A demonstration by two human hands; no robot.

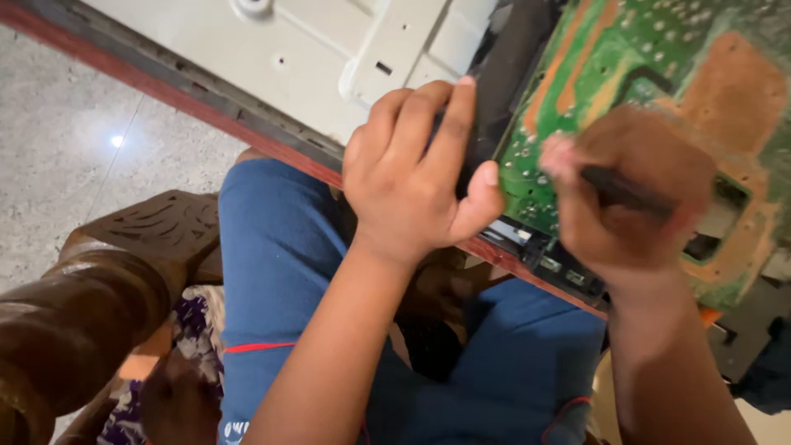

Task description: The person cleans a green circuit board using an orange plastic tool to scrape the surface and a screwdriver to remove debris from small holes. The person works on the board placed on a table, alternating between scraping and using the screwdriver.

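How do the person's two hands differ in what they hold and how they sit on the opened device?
The left hand grips a dark part at the edge of the green circuit board, fingers curled over it and thumb below; the right hand lies on the board itself. The left hand holds no tool; the right hand is closed around a thin dark tool. The left looks sharp, the right blurred. Both are bare and rest on the device.

The circuit board (651, 82) is green with orange-tan copper patches and silvery solder dots. Left of the circuit board lies a pale grey-white panel (305, 49) edged in dark red. Below it, shorts (280, 247) are blue with red piping; the floor (74, 140) is speckled grey.
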